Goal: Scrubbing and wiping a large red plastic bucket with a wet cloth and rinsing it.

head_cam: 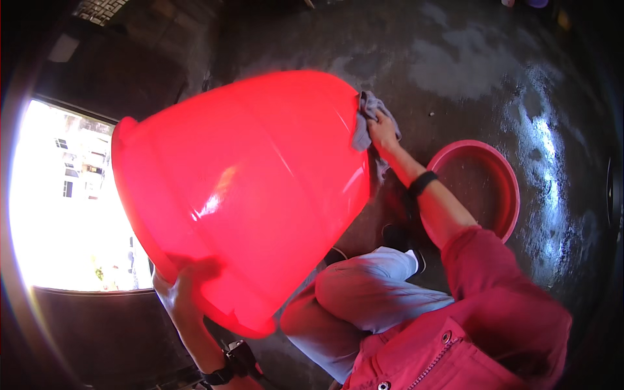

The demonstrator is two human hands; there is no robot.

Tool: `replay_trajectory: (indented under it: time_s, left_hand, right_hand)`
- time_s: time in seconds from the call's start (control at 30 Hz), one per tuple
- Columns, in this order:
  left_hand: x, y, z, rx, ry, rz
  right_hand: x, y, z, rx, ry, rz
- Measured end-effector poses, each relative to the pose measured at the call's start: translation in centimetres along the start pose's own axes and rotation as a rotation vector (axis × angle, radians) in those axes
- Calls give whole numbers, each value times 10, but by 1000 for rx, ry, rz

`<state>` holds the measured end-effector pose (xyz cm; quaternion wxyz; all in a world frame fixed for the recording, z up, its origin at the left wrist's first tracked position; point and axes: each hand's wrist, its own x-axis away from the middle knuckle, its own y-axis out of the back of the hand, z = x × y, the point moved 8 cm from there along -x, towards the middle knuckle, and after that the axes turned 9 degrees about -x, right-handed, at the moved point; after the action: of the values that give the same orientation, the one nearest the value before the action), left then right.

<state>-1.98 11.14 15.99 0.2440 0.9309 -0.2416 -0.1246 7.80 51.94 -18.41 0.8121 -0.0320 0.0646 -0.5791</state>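
Note:
A large red plastic tub (253, 180) lies tilted on its side before me, its wide rim towards the left and its base towards the right. My left hand (183, 287) grips the rim at the lower left, with the thumb side showing and some fingers hidden. At the base end, my right hand (382, 129) holds a crumpled grey cloth (363, 129) against the tub's edge. Black bands circle both wrists.
A round red basin (516, 195) stands on the dark wet floor (463, 63), right of my right forearm. Bright daylight enters through an opening (73, 219) at the left. My bent knees are close below the tub.

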Motion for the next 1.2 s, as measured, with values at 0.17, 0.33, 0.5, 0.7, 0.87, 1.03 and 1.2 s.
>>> replay_trajectory:
  time_s: [0.17, 0.33, 0.5, 0.7, 0.87, 1.03, 1.2]
  left_hand:
    - [9, 30, 35, -98, -47, 69]
    - [36, 51, 63, -103, -60, -8]
    - [52, 88, 94, 52, 18, -314]
    - [26, 71, 79, 42, 7, -267]
    - [38, 63, 75, -23, 8, -147]
    - [22, 13, 32, -104, -12, -1]
    - [32, 52, 47, -88, 4, -129]
  right_hand:
    - [68, -70, 133, -135, 455, 363]
    - [100, -109, 223, 50, 793, 571]
    - [-28, -50, 131, -17, 517, 134]
    - [-49, 58, -50, 176, -190, -30]
    - [22, 13, 3, 52, -59, -71]
    - [133, -98, 152, -78, 583, 442]
    - [128, -118, 193, -164, 592, 534]
